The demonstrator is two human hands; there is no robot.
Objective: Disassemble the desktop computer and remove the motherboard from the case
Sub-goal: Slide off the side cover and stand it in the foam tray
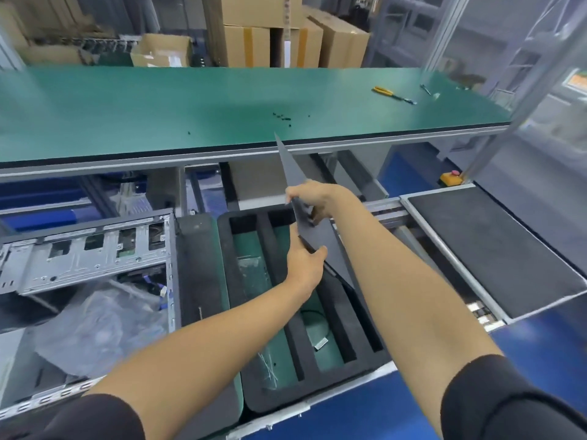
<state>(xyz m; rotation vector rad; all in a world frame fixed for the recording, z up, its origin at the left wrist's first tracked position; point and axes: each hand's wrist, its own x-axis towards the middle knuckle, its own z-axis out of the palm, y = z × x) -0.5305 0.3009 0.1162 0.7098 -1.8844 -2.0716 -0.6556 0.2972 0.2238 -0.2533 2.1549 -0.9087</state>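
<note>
A dark grey side panel (290, 168) stands nearly on edge above a black foam tray (276, 398). My right hand (313, 198) grips the panel's upper part, fingers curled round its edge. Lower down, my left hand (305, 265) holds the panel's near edge. The open computer case (85, 258) lies on its side at the left, with its metal drive cage showing and a clear plastic bag (98, 328) inside. The motherboard is not visible.
A long green workbench (190, 103) runs across the back, with several small black screws (282, 116) and yellow-handled pliers (392, 95) on it. A black padded pallet (495, 252) lies at the right. Cardboard boxes (263, 33) are stacked behind the bench.
</note>
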